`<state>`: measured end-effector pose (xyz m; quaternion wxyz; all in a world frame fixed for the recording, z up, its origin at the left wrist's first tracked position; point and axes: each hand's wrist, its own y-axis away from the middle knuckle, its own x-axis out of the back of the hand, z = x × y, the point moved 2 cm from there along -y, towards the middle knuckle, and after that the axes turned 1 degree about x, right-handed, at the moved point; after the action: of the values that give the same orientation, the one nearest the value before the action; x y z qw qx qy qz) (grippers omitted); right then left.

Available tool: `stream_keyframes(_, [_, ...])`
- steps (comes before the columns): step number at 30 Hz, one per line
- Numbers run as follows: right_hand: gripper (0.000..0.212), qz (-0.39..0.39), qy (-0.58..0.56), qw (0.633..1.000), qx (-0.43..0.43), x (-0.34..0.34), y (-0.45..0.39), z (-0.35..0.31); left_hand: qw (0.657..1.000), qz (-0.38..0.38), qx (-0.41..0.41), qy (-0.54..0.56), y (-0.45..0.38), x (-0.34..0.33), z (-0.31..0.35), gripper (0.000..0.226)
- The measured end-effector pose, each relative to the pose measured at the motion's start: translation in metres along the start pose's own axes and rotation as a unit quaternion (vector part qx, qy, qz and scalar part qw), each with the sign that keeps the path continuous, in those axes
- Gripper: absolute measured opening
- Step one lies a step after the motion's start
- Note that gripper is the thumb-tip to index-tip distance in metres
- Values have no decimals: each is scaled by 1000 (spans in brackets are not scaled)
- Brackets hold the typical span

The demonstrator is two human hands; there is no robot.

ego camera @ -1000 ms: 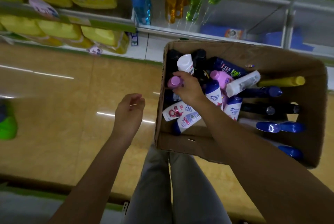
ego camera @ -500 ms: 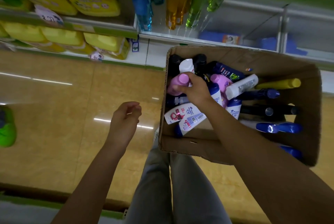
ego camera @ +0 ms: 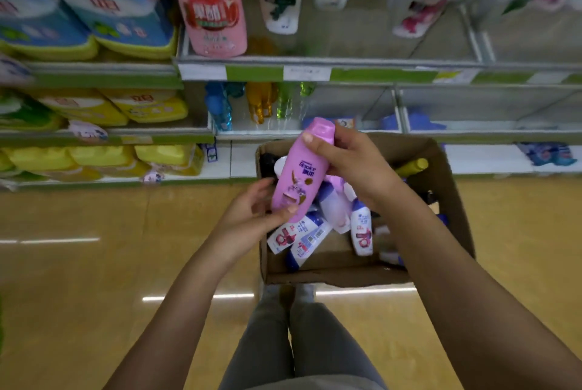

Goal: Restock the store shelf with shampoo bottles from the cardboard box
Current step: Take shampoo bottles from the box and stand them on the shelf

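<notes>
- A pink shampoo bottle (ego camera: 299, 173) is held above the cardboard box (ego camera: 453, 200), cap tilted toward one o'clock.
- The right hand (ego camera: 352, 162) grasps its cap end; the left hand (ego camera: 252, 216) cups and pinches its base at seven o'clock.
- The box on the floor holds more bottles — white-and-blue ones (ego camera: 302, 236) lie jumbled at six o'clock of the pink one.
- The shelf (ego camera: 362, 73) spans twelve o'clock.
- Advice: keep both ends supported, turn the label outward, then lift toward a bare shelf bay — likely at two o'clock.
</notes>
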<state>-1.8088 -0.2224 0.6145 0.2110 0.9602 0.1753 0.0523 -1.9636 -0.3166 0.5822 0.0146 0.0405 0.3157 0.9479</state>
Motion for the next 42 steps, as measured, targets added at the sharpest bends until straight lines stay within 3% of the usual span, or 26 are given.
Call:
stream_keyframes(3, [22,-5,-33,999,20,5,20,-39,995,-69,-37,61,18,-7,25,58])
stream_keyframes(9, [23,-2,-58,997,57,9,44,-91,992,-39,-106,64,49,-9,64,49])
stream_keyframes(14, [27,3,-65,994,87,8,54,-113,982,34,-180,49,63,-12,88,37])
stream_keyframes(21, [19,5,-101,987,125,6,66,-135,931,171,-298,-127,86,-18,117,36])
stream_keyframes(24, [16,-10,-134,981,143,9,69,-142,926,157,-310,-149,92,-21,125,48])
stream_keyframes(28, [18,-30,-174,973,152,10,72,-149,946,110,-289,-96,99,-28,134,65])
stream_keyframes(36, [40,-133,-199,959,153,15,76,-156,921,194,-323,-98,102,-28,137,62])
stream_keyframes(42, [44,-59,-207,962,171,16,77,-155,917,172,-331,-141,99,-25,139,65])
